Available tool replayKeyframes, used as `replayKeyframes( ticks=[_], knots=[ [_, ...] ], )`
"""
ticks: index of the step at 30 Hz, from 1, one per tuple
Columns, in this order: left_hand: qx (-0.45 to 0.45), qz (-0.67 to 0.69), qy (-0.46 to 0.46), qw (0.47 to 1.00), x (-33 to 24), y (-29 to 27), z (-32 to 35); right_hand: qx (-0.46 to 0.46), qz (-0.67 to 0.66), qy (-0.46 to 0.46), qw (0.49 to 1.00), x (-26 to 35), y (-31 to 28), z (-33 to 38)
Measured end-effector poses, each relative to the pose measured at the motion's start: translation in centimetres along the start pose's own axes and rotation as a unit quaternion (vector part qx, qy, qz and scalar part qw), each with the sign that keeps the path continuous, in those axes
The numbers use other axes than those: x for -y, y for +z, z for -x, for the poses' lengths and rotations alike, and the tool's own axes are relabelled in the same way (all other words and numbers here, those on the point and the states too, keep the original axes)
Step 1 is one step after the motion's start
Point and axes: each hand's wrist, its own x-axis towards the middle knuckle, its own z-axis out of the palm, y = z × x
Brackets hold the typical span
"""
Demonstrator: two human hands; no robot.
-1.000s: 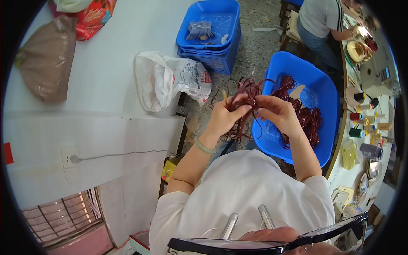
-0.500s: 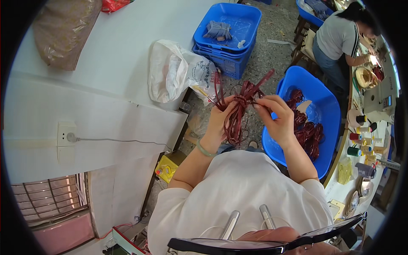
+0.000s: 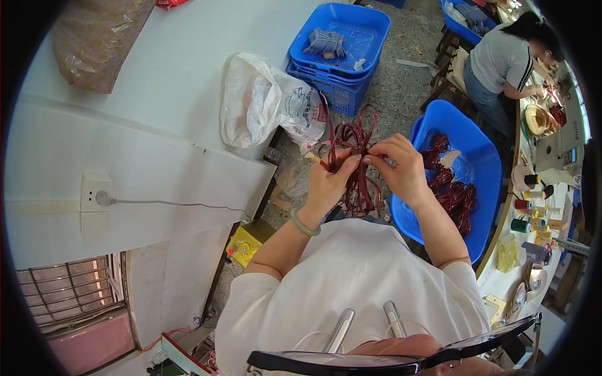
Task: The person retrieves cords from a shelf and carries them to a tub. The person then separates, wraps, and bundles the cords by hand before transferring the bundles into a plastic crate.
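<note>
A bundle of glossy dark red strips [image 3: 362,188] hangs between my two hands, gathered at its middle, with loops fanning out above and below. My left hand [image 3: 326,187] is closed round the left side of the bundle, its thumb pressed to the gathered middle. Fingertips of my right hand [image 3: 401,169] pinch at that same middle from the right, close to the left thumb. What exactly the right fingers grip within the strips is too small to make out. Similar dark red bundles [image 3: 453,195] lie in a blue tub [image 3: 488,169] to the right.
A white plastic bag [image 3: 251,103] lies on the white table [image 3: 182,69] at left. Stacked blue tubs [image 3: 373,37] stand beyond it, grey pieces inside. Along the right, a workbench [image 3: 501,269] carries thread spools [image 3: 520,224]; a person [image 3: 505,59] sits working farther up.
The bundle has turned, and its loops now spread upward. My left thumb has come to the gathered middle, and my right hand has shifted slightly left toward it.
</note>
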Motion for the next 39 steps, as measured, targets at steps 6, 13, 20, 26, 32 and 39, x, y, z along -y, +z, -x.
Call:
replayKeyframes(
  ticks=[6,13,20,26,32,39],
  knots=[
    [-0.018,0.154,-0.109,0.982,0.6,-1.5,-1.2,0.062,0.016,-0.106,0.992,0.4,0.6,-0.8],
    [-0.041,0.244,-0.113,0.962,1.1,-1.3,-2.0,0.046,-0.113,-0.045,0.992,-0.5,1.8,-0.8],
    [-0.097,0.121,-0.069,0.986,0.7,-3.0,-2.7,0.012,-0.01,-0.084,0.996,0.1,3.0,-0.9],
    [0.078,0.361,-0.085,0.925,1.6,-5.3,-2.7,-0.043,-0.405,0.154,0.9,-0.9,2.6,-1.4],
    [-0.051,0.184,-0.12,0.974,0.8,-7.9,-3.1,0.056,0.166,-0.092,0.98,-0.6,0.9,-3.9],
    [0.028,0.054,0.018,0.998,-1.7,-5.3,-3.0,0.081,-0.283,0.248,0.923,1.7,2.8,-5.2]
  ],
)
